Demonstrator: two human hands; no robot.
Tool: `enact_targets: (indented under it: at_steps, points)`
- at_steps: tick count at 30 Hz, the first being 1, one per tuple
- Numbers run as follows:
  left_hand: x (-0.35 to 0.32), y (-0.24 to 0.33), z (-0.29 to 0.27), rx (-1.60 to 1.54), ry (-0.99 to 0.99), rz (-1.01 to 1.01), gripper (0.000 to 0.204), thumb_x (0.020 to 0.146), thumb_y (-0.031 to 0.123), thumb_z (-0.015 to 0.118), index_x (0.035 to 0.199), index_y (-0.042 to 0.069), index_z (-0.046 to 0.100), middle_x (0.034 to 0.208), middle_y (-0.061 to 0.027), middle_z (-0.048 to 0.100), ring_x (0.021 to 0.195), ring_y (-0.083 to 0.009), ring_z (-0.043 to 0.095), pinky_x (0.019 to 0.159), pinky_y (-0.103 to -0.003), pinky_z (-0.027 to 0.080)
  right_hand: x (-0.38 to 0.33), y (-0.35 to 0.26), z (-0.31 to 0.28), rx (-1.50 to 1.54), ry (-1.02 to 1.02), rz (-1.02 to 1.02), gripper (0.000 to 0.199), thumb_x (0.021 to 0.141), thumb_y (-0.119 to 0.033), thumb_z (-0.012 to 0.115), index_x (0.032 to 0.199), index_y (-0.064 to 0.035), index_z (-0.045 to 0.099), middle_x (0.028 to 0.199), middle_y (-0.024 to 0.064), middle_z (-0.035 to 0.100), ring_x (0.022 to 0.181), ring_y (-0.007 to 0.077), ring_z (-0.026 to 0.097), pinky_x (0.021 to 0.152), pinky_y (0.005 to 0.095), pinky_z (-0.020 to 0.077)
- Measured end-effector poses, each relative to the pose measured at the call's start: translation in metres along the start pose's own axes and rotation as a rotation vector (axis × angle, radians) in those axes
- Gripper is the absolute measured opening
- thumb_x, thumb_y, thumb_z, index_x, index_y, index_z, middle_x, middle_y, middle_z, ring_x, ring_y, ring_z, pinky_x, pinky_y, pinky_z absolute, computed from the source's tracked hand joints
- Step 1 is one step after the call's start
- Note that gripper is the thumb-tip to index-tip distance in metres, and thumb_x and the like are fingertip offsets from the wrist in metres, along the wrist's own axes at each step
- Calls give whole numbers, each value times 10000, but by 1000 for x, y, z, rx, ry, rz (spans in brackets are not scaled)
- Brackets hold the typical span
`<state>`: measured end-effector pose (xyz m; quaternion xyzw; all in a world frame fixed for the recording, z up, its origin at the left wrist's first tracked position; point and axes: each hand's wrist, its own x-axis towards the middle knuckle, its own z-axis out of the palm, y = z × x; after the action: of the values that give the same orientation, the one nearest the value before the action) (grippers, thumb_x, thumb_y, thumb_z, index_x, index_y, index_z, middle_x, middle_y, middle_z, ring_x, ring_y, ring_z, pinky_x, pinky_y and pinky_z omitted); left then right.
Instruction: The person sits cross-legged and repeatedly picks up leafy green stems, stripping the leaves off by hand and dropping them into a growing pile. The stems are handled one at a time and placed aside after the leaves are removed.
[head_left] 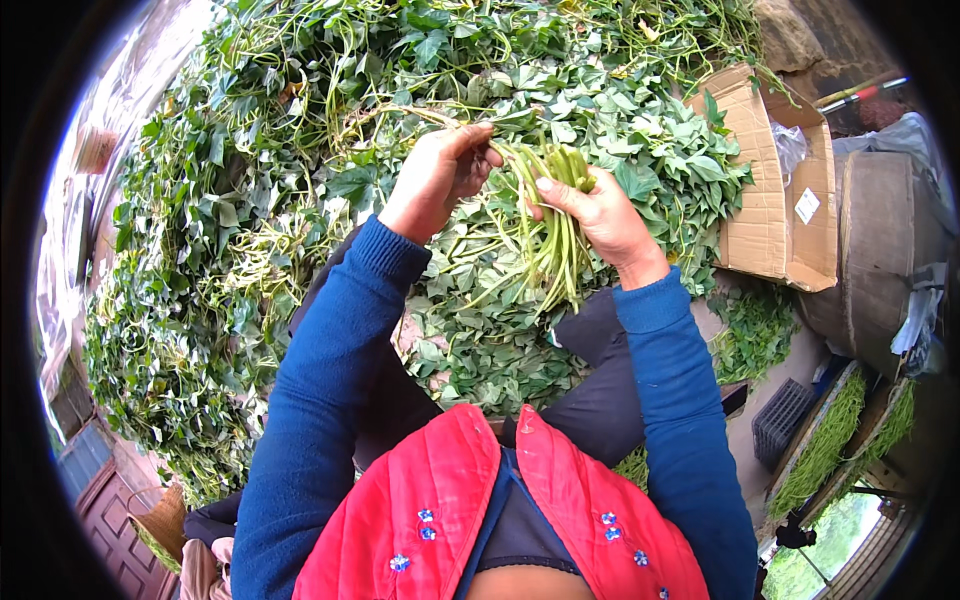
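Note:
In my right hand (pixel 608 218) is a thick bundle of green leaf stems (pixel 545 225), gripped near its upper end. The cut ends stick up by the thumb, and the long stems hang down toward my lap. My left hand (pixel 440 180) is beside the bundle, a little up and to the left. Its thumb and fingers pinch a thin leafy vine (pixel 425 115) whose brownish stalk runs off to the left. What lies inside the curled fingers is partly hidden. A wide heap of leafy green vines (pixel 330 90) surrounds both hands, with loose leaves (pixel 480 345) between my legs.
An opened cardboard box (pixel 755 180) stands at the right of the heap, before a large brown container (pixel 880 240). Lower right are a dark plastic crate (pixel 778 425) and long trays of green stems (pixel 825 440). A wicker basket (pixel 165 520) and another person's leg (pixel 205 570) show lower left.

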<state>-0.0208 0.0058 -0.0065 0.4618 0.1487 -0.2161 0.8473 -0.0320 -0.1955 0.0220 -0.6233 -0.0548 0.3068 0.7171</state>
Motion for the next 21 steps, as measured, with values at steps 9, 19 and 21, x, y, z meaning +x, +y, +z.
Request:
enact_targets:
  at_steps: [9, 19, 21]
  points:
    - [-7, -8, 11, 179, -101, -18, 289, 857, 292, 649, 732, 34, 617, 576, 35, 499, 477, -30, 374, 443, -182, 254, 2, 2, -7, -245, 116, -55, 224, 901, -236, 601, 981, -26, 613, 789, -18, 597, 703, 68, 535, 658, 226, 442]
    - [-11, -9, 20, 490, -184, -107, 259, 837, 258, 656, 657, 77, 610, 531, 61, 450, 454, -29, 335, 433, -209, 217, 8, -4, -32, -876, 155, -206, 172, 801, -144, 675, 945, -49, 679, 812, 107, 678, 677, 158, 627, 609, 304, 489]
    - [-14, -7, 24, 487, -241, -145, 257, 831, 246, 656, 650, 71, 608, 521, 52, 450, 441, -35, 335, 425, -212, 219, 13, 7, -51, -1121, 362, -227, 114, 808, -105, 634, 903, -75, 688, 818, 88, 675, 710, 170, 640, 601, 309, 490]
